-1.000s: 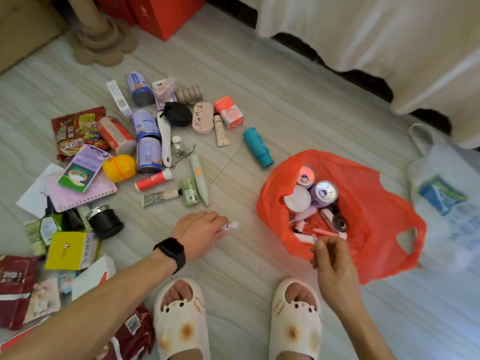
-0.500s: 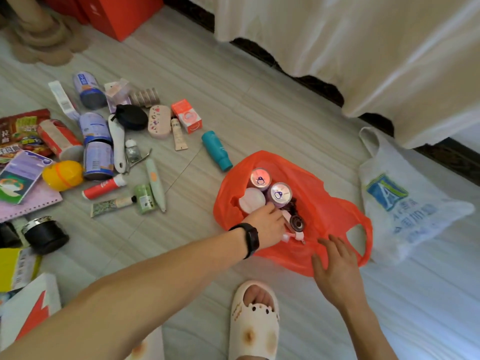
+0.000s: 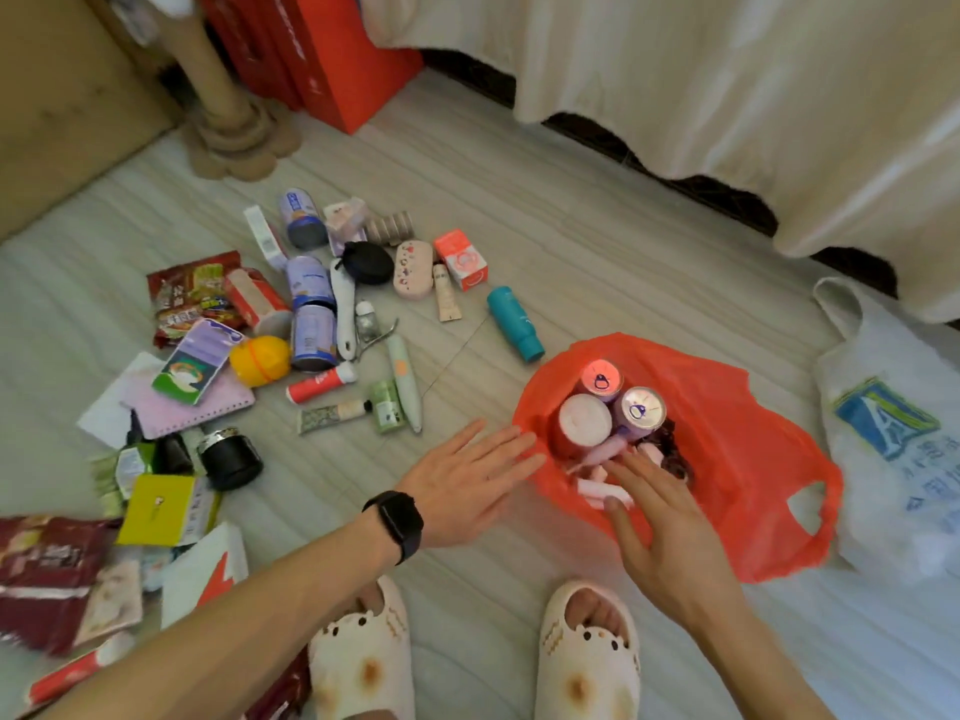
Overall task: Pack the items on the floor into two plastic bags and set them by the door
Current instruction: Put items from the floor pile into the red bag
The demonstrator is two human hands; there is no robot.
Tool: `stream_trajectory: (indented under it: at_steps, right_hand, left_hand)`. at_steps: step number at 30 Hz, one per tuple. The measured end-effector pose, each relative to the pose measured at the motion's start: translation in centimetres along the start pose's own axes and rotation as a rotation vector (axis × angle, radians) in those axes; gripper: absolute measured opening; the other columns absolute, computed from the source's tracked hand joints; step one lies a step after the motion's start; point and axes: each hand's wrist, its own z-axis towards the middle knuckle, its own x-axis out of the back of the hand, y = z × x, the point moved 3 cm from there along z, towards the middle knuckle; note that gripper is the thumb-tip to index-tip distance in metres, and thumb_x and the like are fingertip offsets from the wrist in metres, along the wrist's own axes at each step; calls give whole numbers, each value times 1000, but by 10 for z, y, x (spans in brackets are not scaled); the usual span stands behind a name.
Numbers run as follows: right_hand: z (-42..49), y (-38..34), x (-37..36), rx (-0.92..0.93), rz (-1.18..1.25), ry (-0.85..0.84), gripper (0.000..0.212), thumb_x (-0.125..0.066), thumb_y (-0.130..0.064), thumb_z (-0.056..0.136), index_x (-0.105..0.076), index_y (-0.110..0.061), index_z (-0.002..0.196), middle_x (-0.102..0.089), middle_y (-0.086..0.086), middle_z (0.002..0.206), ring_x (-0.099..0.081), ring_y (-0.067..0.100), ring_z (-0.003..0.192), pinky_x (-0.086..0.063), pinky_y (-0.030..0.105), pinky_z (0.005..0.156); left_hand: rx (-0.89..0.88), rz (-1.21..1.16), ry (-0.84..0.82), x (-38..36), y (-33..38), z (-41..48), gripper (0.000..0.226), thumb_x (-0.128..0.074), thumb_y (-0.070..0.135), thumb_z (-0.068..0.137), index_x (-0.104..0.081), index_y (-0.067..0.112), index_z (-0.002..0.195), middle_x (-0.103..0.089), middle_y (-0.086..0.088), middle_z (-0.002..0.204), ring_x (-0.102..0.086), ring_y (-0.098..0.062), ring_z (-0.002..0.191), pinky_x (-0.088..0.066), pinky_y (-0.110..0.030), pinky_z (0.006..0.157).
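Left hand [image 3: 467,480] has withdrawn from the crinkly orange bag [image 3: 727,439], flat and empty like the right hand [image 3: 665,527]

My orange bag [image 3: 737,449] sits open at centre right, cans [image 3: 600,379] upright inside; my white bag [image 3: 893,459] lies flat at the right edge.

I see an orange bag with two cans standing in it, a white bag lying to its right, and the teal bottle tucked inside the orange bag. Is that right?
Not quite. The head view shows the teal bottle lying on the floor outside the orange bag, beside its opening. The two cans do stand in the bag, and the white bag lies to its right.
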Motion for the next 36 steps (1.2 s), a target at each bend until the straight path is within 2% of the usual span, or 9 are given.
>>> stream_trajectory:
  at_steps: [7,12,16,20,24,26,29,34,36]
  right_hand:
    - [7,-59,-98,276,-85,-250,46,-75,-19,80,-67,-16,125,-63,5,133,-58,27,124,-48,40,102]
    - [28,-71,-152,249,-445,-448,50,-82,-24,56,-74,-12,103,-67,14,124,-64,36,111,-55,45,84]
    - [46,-75,-180,288,-481,-586,51,-67,-31,75,-64,-13,123,-56,13,139,-57,35,116,-51,42,88]
    - [75,-86,-200,335,-396,-600,53,-49,-35,90,-43,-20,140,-34,10,151,-43,33,127,-44,41,94]
    - [112,-111,-218,421,-373,-507,68,-55,-34,87,-32,-21,150,-30,15,153,-36,36,135,-40,45,102]
    - [128,-121,-229,461,-419,-523,80,-52,-39,89,-11,-25,157,-6,11,164,-10,31,150,-19,49,118]
    - [137,-125,-242,485,-541,-576,83,-39,-49,95,9,-24,157,14,3,165,16,21,151,8,50,119]
    - [100,-113,-237,536,-578,-584,84,-39,-46,94,7,-14,156,13,4,164,14,22,151,17,46,117]
    - [77,-99,-235,511,-551,-629,79,-36,-45,96,4,-12,156,13,4,164,12,22,151,16,44,117]
  left_hand:
    - [793,-243,-428,-67,-76,-131,70,-35,43,98,1,30,156,3,0,164,1,-18,150,-3,-44,119]
    - [964,-341,-522,-105,-95,-170,78,-32,60,93,19,41,150,30,9,157,14,-22,149,-2,-52,118]
    - [982,-347,-458,-121,-86,-176,87,-28,71,87,36,44,140,42,11,150,26,-23,145,-3,-54,116]
    - [992,-335,-414,-125,-85,-174,87,-24,75,85,35,44,140,41,11,150,27,-23,145,-5,-54,116]
    - [983,-353,-409,-127,-85,-177,87,-27,75,85,32,45,142,38,14,152,27,-21,145,-4,-55,116]
    - [978,-356,-407,-125,-86,-177,87,-29,75,86,31,45,143,38,14,152,27,-21,145,-4,-55,116]
    - [972,-350,-435,-122,-85,-176,88,-31,73,87,27,44,146,35,12,154,24,-23,146,-2,-56,116]
    - [914,-195,-249,-95,-113,-153,71,-53,48,86,-26,29,148,-23,-7,155,-28,-30,138,-25,-44,112]
    - [865,-116,-168,-84,-140,-137,61,-56,34,85,-36,24,142,-31,-6,151,-34,-28,134,-30,-41,109]
